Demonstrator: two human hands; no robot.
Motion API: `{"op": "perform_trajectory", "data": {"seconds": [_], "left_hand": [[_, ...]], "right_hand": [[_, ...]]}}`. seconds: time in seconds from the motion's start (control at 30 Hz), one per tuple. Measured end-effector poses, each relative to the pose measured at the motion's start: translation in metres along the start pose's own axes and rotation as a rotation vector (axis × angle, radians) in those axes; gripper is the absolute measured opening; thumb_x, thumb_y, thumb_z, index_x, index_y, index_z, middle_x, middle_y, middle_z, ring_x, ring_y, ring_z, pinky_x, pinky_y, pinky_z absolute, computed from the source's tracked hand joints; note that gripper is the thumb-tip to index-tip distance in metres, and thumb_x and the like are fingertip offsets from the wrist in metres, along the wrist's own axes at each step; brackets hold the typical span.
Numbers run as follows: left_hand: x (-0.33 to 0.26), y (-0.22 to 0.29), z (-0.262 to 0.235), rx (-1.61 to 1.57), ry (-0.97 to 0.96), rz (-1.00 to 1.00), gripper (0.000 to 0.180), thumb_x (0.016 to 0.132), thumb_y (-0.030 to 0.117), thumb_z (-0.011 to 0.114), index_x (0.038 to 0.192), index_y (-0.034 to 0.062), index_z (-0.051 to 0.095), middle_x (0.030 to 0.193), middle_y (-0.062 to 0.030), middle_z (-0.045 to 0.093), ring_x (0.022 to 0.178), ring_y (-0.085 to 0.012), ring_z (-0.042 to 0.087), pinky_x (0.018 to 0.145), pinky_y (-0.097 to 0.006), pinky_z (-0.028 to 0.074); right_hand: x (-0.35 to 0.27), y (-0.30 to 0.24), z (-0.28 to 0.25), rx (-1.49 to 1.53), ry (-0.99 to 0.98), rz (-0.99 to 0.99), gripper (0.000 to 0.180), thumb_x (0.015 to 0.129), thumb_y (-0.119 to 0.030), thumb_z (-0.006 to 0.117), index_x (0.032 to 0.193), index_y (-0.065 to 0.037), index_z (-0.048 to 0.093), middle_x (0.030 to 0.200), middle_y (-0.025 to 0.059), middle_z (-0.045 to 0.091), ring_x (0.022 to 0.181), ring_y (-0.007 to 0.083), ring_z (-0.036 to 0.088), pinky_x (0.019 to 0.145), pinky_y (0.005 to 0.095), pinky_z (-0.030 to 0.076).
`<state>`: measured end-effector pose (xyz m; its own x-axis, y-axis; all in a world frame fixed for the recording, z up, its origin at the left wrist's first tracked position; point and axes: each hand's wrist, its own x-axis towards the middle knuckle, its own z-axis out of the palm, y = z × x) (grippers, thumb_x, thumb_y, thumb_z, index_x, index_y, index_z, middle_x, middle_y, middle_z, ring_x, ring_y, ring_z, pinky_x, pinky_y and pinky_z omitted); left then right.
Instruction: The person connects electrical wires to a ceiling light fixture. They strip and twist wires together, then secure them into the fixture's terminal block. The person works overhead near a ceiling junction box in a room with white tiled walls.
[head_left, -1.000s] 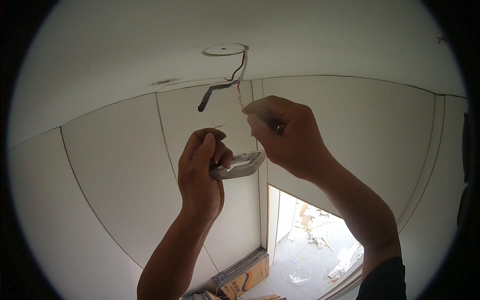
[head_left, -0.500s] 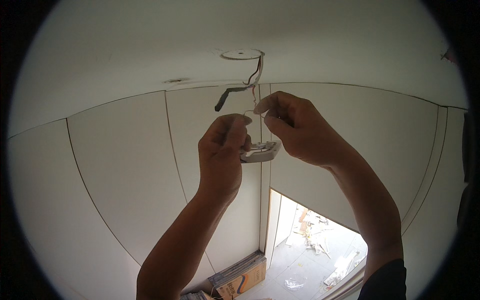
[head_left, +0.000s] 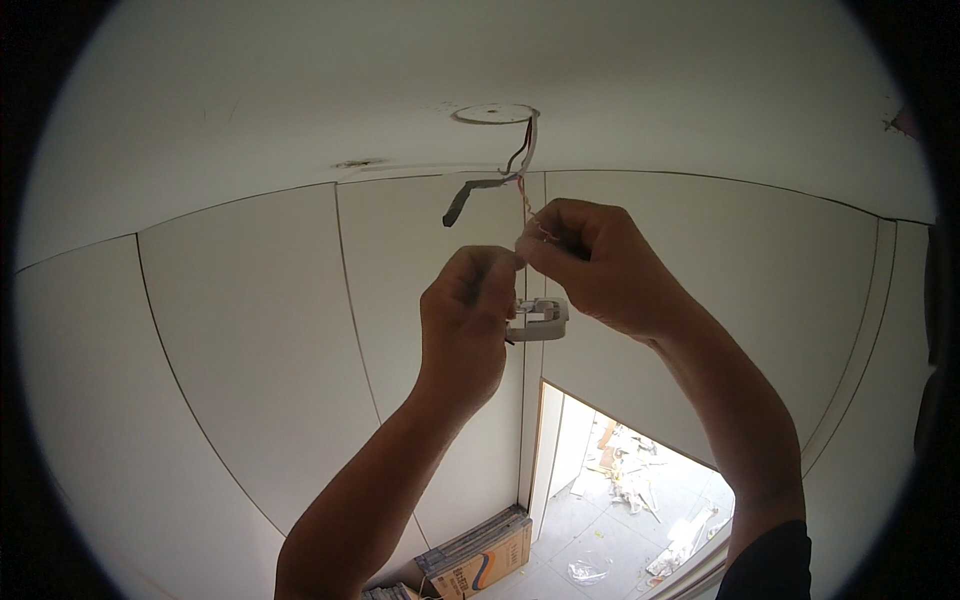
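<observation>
Landmark: the round ceiling hole (head_left: 493, 114). I see wires (head_left: 518, 165) hanging out of it, a grey taped end (head_left: 462, 199) bending off to its lower left. Straight below the hole, my right hand (head_left: 600, 268) has its grip pinched shut on a thin red wire strand (head_left: 524, 203). Just under that, my left hand (head_left: 468, 325) is closed around a small grey fitting (head_left: 538, 319). Far below the hole: doorway (head_left: 630, 480), stacked boxes (head_left: 480, 555).

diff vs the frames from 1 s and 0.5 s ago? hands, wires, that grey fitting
Both hands rose toward the ceiling hole and closed together: the left hand now touches the right hand at the fingertips. The right hand's pinch on the thin wires is unchanged, and the left hand keeps hold of the grey fitting. The black cable hangs loose as before.
</observation>
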<state>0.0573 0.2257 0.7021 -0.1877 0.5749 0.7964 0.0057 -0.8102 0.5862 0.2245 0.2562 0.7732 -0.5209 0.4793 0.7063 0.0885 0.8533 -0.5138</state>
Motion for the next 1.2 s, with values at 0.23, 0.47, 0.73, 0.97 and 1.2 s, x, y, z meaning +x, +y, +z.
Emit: {"op": "perform_trajectory", "data": {"seconds": [0.23,0.47,0.73,0.97,1.2], "left_hand": [[-0.008,0.004,-0.012,-0.175,-0.136,-0.061,0.047,0.113,0.035,0.044,0.135,-0.0022,0.061,0.094,-0.0088,0.066,0.087,-0.0164,0.062,0.080,-0.033,0.050],[-0.010,0.000,-0.035,-0.396,-0.406,-0.016,0.050,0.101,0.022,0.041,0.140,-0.0065,0.056,0.120,-0.0258,0.072,0.114,-0.0332,0.069,0.103,-0.043,0.051],[-0.009,0.000,-0.041,-0.433,-0.465,-0.095,0.043,0.096,0.008,0.050,0.134,-0.0076,0.064,0.123,-0.0248,0.073,0.118,-0.0309,0.069,0.107,-0.045,0.051],[-0.012,0.005,-0.035,-0.302,-0.288,-0.210,0.018,0.106,0.005,0.064,0.119,-0.0032,0.071,0.110,-0.0160,0.077,0.096,-0.0223,0.077,0.086,-0.034,0.063],[-0.005,0.010,-0.027,-0.172,-0.040,-0.200,0.016,0.108,0.013,0.065,0.114,-0.0001,0.071,0.099,-0.0083,0.074,0.080,-0.0142,0.071,0.070,-0.029,0.061]], "right_hand": [[0.003,0.001,-0.005,-0.049,0.017,0.023,0.017,0.103,-0.018,0.071,0.098,-0.002,0.072,0.078,-0.0031,0.062,0.070,0.0041,0.049,0.064,0.0260,0.041],[0.006,0.004,-0.008,0.039,-0.014,0.106,0.017,0.104,-0.018,0.071,0.098,-0.002,0.072,0.080,-0.0024,0.062,0.072,0.0052,0.050,0.066,0.0263,0.043],[0.005,0.004,-0.007,0.049,-0.021,0.090,0.016,0.104,-0.017,0.071,0.096,-0.003,0.071,0.078,-0.0049,0.058,0.071,0.0045,0.046,0.065,0.0258,0.041],[0.003,0.012,-0.008,0.032,-0.053,0.049,0.029,0.102,-0.027,0.072,0.103,0.001,0.075,0.081,0.0051,0.067,0.074,0.0105,0.056,0.067,0.0316,0.044],[-0.003,-0.003,-0.011,-0.086,0.004,-0.020,0.031,0.100,-0.016,0.075,0.122,0.000,0.061,0.065,-0.0043,0.048,0.057,0.0055,0.041,0.054,0.0289,0.033]]}}
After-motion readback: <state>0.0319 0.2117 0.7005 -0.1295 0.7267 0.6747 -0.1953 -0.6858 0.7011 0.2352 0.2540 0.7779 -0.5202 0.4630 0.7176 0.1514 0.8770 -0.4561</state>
